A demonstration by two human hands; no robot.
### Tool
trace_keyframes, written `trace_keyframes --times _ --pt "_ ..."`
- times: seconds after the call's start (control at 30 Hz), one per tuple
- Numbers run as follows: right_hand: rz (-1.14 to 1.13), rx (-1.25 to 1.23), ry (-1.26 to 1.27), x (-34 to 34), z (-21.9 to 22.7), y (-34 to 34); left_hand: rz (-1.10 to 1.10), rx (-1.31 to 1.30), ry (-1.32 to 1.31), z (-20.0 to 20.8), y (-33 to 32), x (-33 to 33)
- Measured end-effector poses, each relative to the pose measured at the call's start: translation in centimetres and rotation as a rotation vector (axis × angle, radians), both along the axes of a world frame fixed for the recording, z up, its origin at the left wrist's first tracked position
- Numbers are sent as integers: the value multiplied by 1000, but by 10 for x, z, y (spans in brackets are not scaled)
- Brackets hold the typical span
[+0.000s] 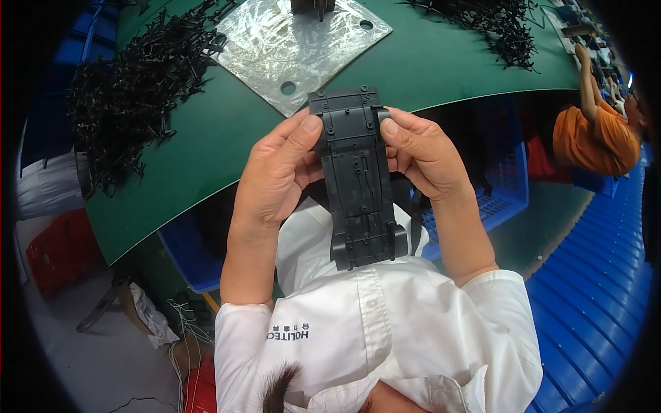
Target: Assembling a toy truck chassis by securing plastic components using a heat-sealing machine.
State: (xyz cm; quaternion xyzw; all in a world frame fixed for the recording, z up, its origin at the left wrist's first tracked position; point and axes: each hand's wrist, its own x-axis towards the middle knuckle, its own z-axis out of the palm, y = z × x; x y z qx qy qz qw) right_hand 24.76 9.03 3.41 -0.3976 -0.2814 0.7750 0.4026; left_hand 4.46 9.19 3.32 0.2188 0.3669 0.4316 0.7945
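A long black plastic chassis plate (359, 182), like the underside of a toy car, is held up between my two hands over my lap. It has small round bosses, ribs and wider side pieces near both ends. My left hand (286, 155) grips the upper left edge, thumb on the face. On the upper right edge my right hand (421, 151) grips in the same way. The fingers behind the plate are partly hidden. Just beyond its top end lies a scuffed metal plate (296, 48) with round holes, on the green table (206, 151).
Tangled black plastic parts (138, 89) heap up at the table's left; another pile (489, 27) lies far right. Blue crates (513, 186) stand under the table's edge. A co-worker in an orange shirt (595, 141) sits at right, beside blue ridged flooring (585, 289).
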Motion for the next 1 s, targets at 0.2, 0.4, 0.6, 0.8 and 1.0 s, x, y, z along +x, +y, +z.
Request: trace_keyframes --times 0.2,0.4,0.6,0.8,1.0 --pt "-6 26 -13 -2 3 -2 -2 -2 -29 0 -2 0" --pt "-11 32 -27 0 2 0 10 -2 -68 -2 -3 1" --pt "-8 49 -37 1 1 7 29 3 -91 1 -1 2" --pt "-11 93 -11 1 -5 16 13 8 -98 -2 6 1" --pt "-82 146 -32 -4 -10 13 -10 -21 -99 -4 9 0"
